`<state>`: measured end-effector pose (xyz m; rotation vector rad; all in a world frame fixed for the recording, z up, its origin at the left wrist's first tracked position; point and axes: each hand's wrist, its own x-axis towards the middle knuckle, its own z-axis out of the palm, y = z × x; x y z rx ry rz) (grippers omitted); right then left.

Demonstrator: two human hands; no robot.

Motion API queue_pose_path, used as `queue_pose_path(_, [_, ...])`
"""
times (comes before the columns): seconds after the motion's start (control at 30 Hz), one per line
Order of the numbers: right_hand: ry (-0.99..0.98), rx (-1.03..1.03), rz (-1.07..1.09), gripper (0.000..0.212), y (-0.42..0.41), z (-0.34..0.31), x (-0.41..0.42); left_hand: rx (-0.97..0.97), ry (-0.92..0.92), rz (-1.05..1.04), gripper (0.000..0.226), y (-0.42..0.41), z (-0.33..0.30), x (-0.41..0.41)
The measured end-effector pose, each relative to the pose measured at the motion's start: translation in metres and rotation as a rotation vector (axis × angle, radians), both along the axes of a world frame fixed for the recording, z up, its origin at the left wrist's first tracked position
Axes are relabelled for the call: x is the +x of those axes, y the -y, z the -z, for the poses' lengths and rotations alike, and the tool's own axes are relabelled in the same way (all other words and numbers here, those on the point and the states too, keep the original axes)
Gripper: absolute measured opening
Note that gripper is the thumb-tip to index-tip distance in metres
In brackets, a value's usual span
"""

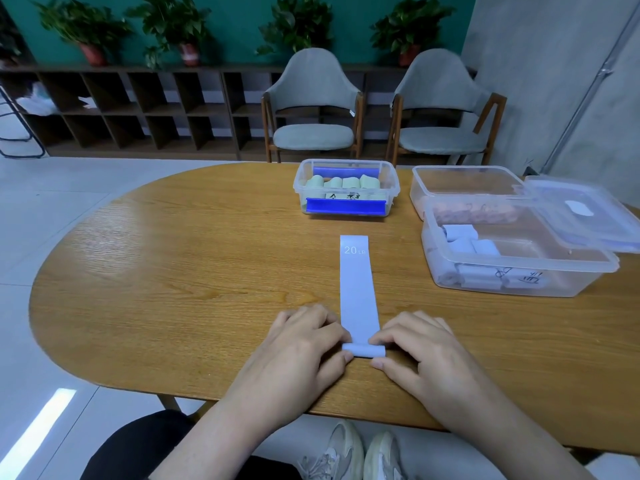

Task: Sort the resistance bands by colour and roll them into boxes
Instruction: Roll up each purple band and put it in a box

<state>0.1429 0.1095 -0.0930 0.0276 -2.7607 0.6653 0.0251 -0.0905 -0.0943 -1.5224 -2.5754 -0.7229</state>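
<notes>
A pale blue resistance band (357,289) marked "20 LB" lies flat on the wooden table (173,271), stretching away from me. Its near end is curled into a small roll. My left hand (304,344) pinches the roll's left end and my right hand (419,344) pinches its right end, thumbs under, fingers on top. A clear box (346,188) with blue clips holds several rolled pale green bands. A larger clear box (512,258) at the right holds several rolled pale blue bands.
Behind the blue-band box stands another clear box (464,183) with pinkish contents, and a lid (581,213) leans across both. Two grey chairs (313,109) stand beyond the table's far edge. My knees and shoes show below the near edge.
</notes>
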Motion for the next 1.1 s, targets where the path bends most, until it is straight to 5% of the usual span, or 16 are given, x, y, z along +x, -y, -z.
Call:
queue_pose_path(0.27, [-0.024, 0.025, 0.005, 0.025, 0.0016, -0.0008, -0.0004, 0.018, -0.002, 0.0, 0.02, 0.0001, -0.0006, 0.0005])
queue_pose_path(0.53, [-0.017, 0.023, 0.005, 0.012, 0.0009, -0.001, -0.0002, 0.006, -0.009, 0.004, 0.027, 0.0, -0.0016, 0.0013])
queue_pose_path(0.7, [-0.019, 0.048, 0.008, 0.03, 0.0025, -0.0003, -0.001, 0.027, -0.008, -0.004, 0.021, 0.0001, -0.0009, -0.0001])
queue_pose_path(1.1, [-0.006, 0.032, 0.019, 0.013, 0.002, -0.0003, -0.001, 0.022, -0.022, -0.017, 0.027, 0.0003, 0.0001, 0.0003])
